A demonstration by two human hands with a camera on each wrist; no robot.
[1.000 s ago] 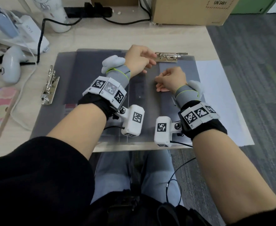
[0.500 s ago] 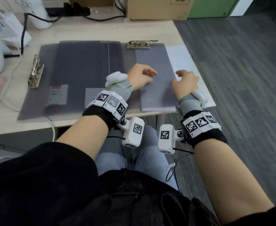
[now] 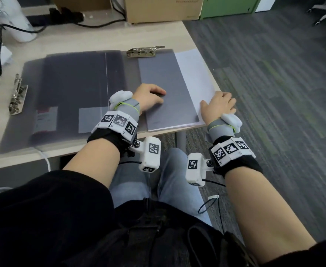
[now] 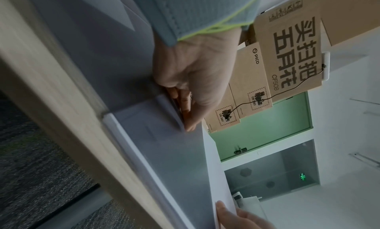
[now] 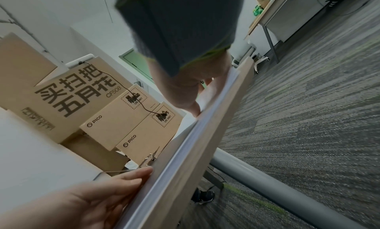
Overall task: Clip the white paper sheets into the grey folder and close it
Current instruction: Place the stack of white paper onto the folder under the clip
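The grey folder [image 3: 77, 89] lies open and flat on the desk, with a metal clip [image 3: 145, 51] at the top of its right half. A stack of white paper sheets [image 3: 195, 79] lies under the translucent right flap and sticks out past its right side. My left hand [image 3: 152, 97] rests on that flap with its fingers fairly straight; in the left wrist view the left hand's fingertips [image 4: 188, 127] press at the stack's left edge. My right hand [image 3: 220, 105] holds the stack's right edge [image 5: 185, 144] at the desk's rim, thumb on top, fingers curled over.
A second metal clip [image 3: 16, 95] sits on the folder's left edge. A cardboard box [image 3: 158, 8], a white bottle [image 3: 8, 18] and black cables [image 3: 4, 35] stand at the back of the desk [image 3: 81, 41]. Carpet floor [image 3: 274, 93] drops off right of the papers.
Both hands have come back from the top clip toward the near edge. The right hand has moved right onto the papers' outer edge; the left hand now rests on the right flap.
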